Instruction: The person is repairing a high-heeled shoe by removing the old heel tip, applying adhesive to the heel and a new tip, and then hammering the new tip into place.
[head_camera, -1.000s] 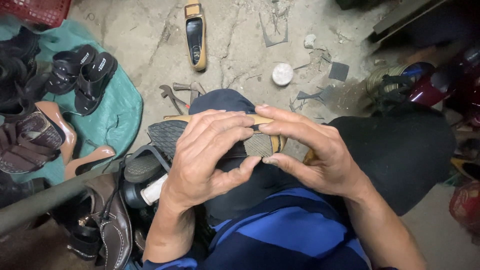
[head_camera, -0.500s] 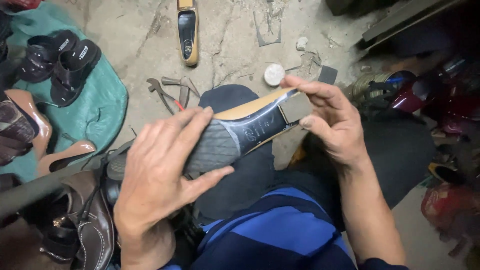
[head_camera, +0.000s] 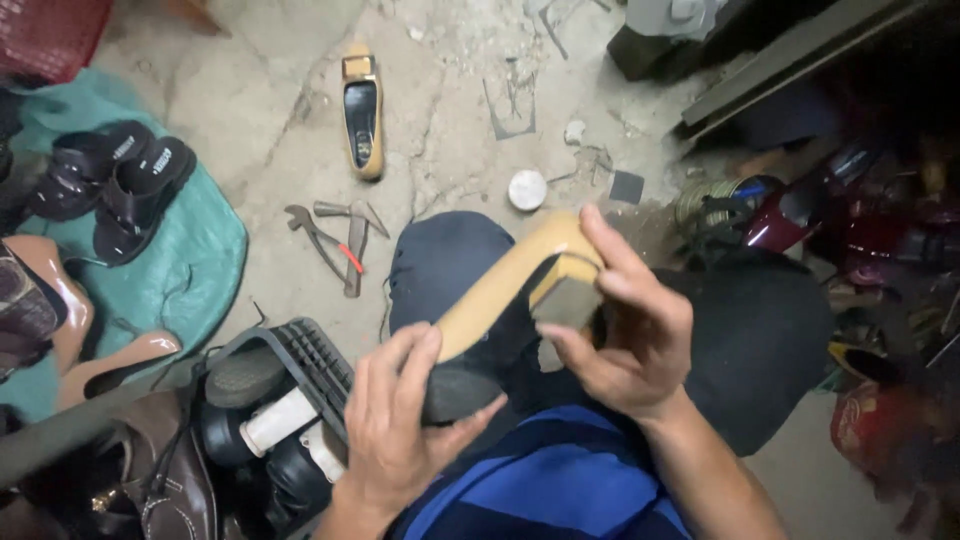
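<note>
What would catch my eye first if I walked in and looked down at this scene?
At the centre, the left hand and the right hand grip a tan high-heeled shoe turned sole up over the person's lap. On the cracked concrete floor above it lie a lone black and tan shoe, pliers and a small white lid. At the left, black sandals rest on a teal cloth.

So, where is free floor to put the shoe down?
Bare concrete lies between the green cloth and the gold shoe, above the pliers. Crowded: the shoe pile by the left hand, and the clutter beyond the right hand.
</note>
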